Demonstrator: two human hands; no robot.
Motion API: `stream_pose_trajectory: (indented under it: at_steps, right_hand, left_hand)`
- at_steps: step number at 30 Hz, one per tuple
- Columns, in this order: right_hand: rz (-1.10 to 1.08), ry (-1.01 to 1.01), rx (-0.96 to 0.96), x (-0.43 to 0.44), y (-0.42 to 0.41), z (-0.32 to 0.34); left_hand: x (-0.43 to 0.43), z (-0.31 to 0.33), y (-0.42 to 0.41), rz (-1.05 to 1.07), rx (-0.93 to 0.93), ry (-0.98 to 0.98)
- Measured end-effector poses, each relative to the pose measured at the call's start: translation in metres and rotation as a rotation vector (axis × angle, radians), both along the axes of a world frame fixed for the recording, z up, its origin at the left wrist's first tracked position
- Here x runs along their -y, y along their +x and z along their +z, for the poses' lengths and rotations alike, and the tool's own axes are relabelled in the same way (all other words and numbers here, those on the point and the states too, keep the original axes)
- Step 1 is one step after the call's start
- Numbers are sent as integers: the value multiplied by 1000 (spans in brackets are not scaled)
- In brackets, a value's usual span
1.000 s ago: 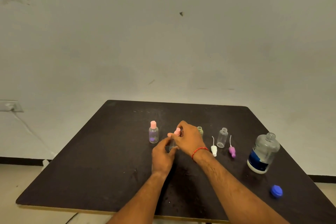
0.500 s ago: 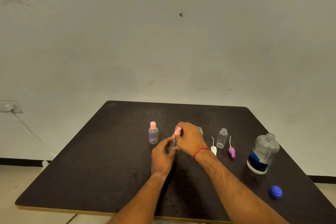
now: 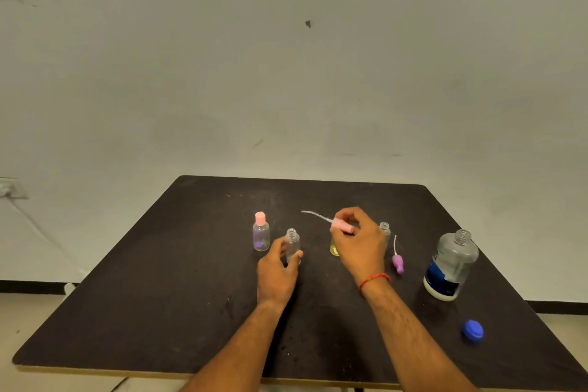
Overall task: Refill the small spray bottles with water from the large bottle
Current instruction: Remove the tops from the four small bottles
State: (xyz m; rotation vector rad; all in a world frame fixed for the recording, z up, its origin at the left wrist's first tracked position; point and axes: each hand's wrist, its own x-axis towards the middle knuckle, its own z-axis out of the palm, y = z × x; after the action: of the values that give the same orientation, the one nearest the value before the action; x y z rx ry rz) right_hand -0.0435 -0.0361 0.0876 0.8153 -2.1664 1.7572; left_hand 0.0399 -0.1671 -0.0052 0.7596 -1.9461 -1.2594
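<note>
My left hand grips a small clear spray bottle that stands uncapped on the dark table. Just above the table, my right hand holds that bottle's pink spray head, its thin dip tube pointing up and left. Behind my right hand stands a yellow-tinted small bottle, mostly hidden, and an open clear bottle. A capped bottle with a pink top stands at the left. The large open water bottle with a blue label stands at the right.
A purple spray head with its tube lies between my right hand and the large bottle. The blue cap lies near the table's front right edge. A wall outlet with a cable sits at the far left.
My right hand has lifted the pink spray head out of the small clear bottle and moved it right. The left hand still holds that bottle on the table.
</note>
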Motion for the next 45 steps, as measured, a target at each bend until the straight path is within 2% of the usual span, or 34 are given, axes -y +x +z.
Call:
stream_pose_trajectory:
  at_steps: [4,7,9,19,26,33,45]
  right_hand:
    - [-98,52,100,8,6,-45]
    - [-86,140,197,18,11,-73]
    - [-104,214,197,24,12,-83]
    - [-138,333,108,37,11,-91]
    - [-107,397,59,39,9,-95]
    - [-119,405,87,39,8,-94]
    - [-136,387,85,38,6,-93]
  left_hand:
    - [0,-1,-1,-7,12,-1]
    - [1,-2,-1,-2,9,-31]
    - [2,-3,-2,8,10,-45]
    - [10,-11,-9,38,-15,-78]
    - [14,-7,-17,50,-14,-21]
    - [23,-3,-36,28,59,-43]
    - [22,-5,-40,17,43,10]
